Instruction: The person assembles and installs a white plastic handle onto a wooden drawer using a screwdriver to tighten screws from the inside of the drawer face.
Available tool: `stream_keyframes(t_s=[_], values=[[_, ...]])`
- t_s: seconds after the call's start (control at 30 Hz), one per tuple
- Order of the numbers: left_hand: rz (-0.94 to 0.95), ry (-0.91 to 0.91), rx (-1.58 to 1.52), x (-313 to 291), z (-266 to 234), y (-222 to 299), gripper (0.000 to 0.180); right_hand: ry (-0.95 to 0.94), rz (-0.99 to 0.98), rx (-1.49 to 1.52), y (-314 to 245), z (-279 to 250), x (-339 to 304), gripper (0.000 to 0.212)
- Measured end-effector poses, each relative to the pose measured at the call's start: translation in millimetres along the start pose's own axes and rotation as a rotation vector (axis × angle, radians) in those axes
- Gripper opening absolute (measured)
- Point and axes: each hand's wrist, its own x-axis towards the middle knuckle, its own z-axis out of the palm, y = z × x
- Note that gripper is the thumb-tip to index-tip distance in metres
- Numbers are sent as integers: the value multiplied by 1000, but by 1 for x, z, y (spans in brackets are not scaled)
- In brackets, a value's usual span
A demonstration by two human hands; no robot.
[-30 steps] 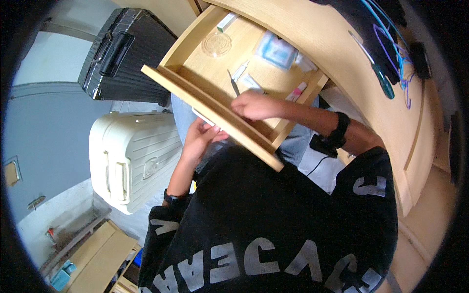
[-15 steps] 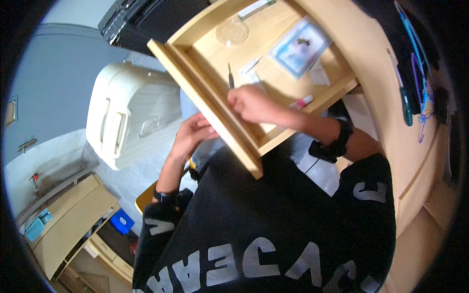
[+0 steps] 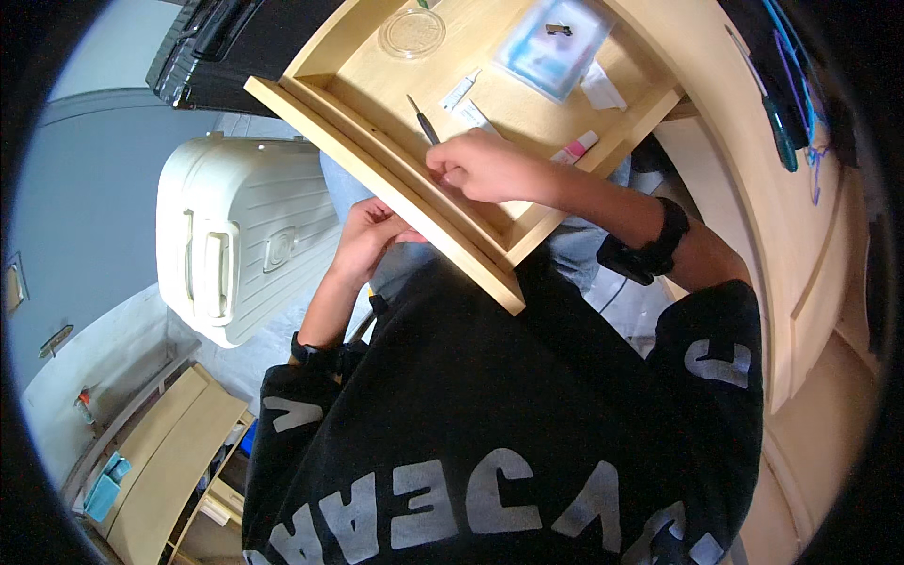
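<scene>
A pale wooden drawer (image 3: 315, 137) juts out at the upper centre of the frame. The right hand (image 3: 480, 168) reaches into it from the right, palm down, fingers curled together close behind the front board. A slim dark-handled tool (image 3: 427, 124) meets those fingers, its thin tip toward the upper left; whether they grip it, I cannot tell. Left of centre, the left hand (image 3: 369, 240) bends up to the front's outer side, fingers bunched; its grip is hidden. Farther inside the drawer are a round clear dish (image 3: 411, 34), a blue-and-white box (image 3: 546, 52) with a small dark object (image 3: 558, 30) on top, and a pink-and-white tube (image 3: 576, 147). A white suitcase (image 3: 250, 245) stands at left.
</scene>
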Motion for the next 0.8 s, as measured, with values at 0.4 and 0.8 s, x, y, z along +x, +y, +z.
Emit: stream_keyframes(t_s=[0.4, 0.8], values=[[52, 269, 111, 3, 6, -3, 24, -26, 84, 48, -10, 0, 4, 16], [81, 275, 137, -4, -44, 23, 29, 1119, 556, -757, -7, -181, -201, 24]])
